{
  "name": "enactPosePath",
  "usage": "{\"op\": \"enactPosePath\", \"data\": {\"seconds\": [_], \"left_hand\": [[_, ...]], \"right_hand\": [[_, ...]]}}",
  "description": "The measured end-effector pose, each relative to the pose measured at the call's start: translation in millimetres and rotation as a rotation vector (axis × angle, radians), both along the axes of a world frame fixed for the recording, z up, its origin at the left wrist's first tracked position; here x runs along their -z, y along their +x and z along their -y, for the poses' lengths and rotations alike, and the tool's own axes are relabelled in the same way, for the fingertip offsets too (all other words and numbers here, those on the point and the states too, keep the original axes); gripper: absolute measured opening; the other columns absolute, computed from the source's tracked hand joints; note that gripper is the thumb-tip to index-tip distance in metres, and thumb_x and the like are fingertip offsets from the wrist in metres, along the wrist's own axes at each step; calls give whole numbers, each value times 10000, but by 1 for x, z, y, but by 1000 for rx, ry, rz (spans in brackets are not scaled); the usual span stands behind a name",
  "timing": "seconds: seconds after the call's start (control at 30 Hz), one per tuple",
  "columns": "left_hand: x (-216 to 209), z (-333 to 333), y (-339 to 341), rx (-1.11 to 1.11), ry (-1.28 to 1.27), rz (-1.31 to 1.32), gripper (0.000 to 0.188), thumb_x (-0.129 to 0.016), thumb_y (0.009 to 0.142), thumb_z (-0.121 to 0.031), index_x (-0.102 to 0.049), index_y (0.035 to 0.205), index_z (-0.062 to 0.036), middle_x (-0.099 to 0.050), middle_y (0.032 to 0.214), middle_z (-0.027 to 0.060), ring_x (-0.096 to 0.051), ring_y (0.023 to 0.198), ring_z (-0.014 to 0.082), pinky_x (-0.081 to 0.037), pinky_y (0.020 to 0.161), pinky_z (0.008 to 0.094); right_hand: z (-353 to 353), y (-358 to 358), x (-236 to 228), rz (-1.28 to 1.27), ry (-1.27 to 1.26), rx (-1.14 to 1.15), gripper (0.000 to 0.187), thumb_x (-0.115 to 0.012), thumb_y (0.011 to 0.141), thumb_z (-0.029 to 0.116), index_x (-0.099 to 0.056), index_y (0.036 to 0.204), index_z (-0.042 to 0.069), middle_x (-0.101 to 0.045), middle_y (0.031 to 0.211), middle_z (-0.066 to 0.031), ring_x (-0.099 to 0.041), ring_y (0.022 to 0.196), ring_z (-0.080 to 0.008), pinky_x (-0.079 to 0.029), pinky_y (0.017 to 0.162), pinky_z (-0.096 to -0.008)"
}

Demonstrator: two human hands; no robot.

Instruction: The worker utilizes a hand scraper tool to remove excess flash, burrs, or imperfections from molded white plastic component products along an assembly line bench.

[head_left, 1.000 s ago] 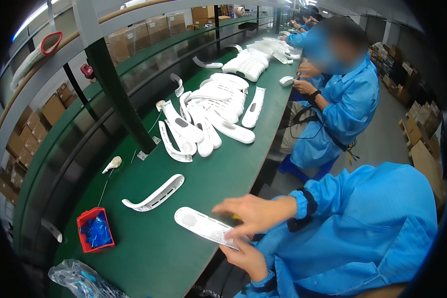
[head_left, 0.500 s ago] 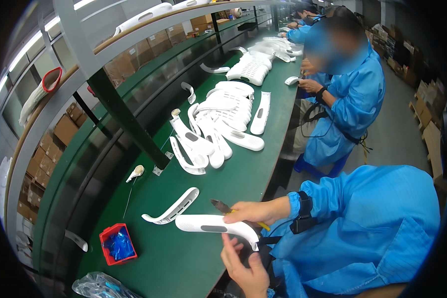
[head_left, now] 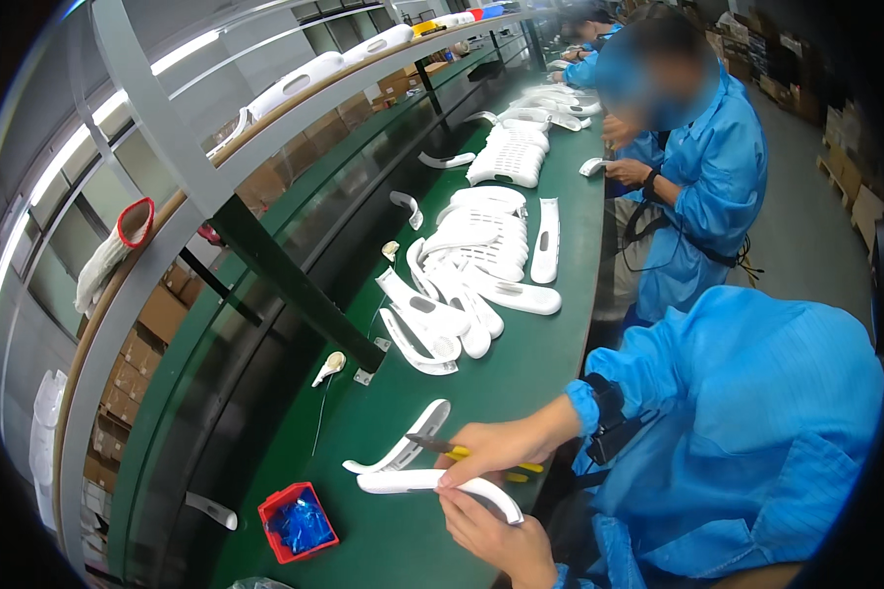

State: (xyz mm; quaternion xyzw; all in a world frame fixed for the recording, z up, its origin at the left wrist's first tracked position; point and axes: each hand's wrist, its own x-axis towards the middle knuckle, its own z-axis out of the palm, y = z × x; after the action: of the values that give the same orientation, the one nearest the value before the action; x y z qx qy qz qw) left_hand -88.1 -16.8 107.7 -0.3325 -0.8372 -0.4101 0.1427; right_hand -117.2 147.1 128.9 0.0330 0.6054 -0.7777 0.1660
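My right hand [head_left: 506, 444] grips a yellow-handled knife [head_left: 462, 452] whose dark blade points left, over a long white curved plastic part [head_left: 413, 481]. My left hand [head_left: 496, 538] holds that part from below at its right end, just above the green table [head_left: 530, 373]. A black strap circles my right wrist below the blue sleeve. A second white curved part [head_left: 408, 447] lies on the table right behind the held one.
A red tray [head_left: 298, 523] with blue contents sits at the near left. A heap of white plastic parts [head_left: 471, 285] lies further along the table. A co-worker in a blue coat [head_left: 702, 196] works at the right edge. A dark slanted post [head_left: 295, 290] stands left.
The white part lay flat on the table under my right hand; both hands now hold it just above the surface. The knife has come into my right hand.
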Motion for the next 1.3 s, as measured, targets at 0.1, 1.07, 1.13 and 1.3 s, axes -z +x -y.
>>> {"op": "enactPosePath", "data": {"seconds": [0.1,1.07,1.13,1.3], "left_hand": [[9,8,-12,18,-90,-137,623,-521,838,-13,-373,1439,53,-416,1376,352,-431,1224,522,-338,1055,523],[30,35,-36,-176,357,369,160,-556,859,9,-655,960,84,-653,964,187,-643,847,328,-527,754,364],[31,39,-35,-202,353,370,160,-559,856,8,-650,962,85,-652,963,188,-641,846,332,-523,757,368],[39,39,-22,-161,326,431,162,-565,849,5,-637,968,87,-650,963,191,-635,843,341,-514,763,377]], "right_hand": [[2,-42,-8,-79,61,39,387,-652,936,360,-624,1038,-12,-619,885,-41,-587,693,-81,-485,549,-244],[140,-393,-17,-577,1425,-184,362,-664,843,280,-691,1121,49,-672,1157,-182,-654,1081,-315,-526,897,-407],[184,-418,-6,-645,1424,-186,387,-715,791,306,-713,1086,56,-694,1111,-169,-670,1047,-321,-535,877,-413],[215,-464,44,-798,1447,-124,431,-746,757,367,-730,1053,54,-709,1092,-163,-677,1022,-332,-535,872,-442]]}}
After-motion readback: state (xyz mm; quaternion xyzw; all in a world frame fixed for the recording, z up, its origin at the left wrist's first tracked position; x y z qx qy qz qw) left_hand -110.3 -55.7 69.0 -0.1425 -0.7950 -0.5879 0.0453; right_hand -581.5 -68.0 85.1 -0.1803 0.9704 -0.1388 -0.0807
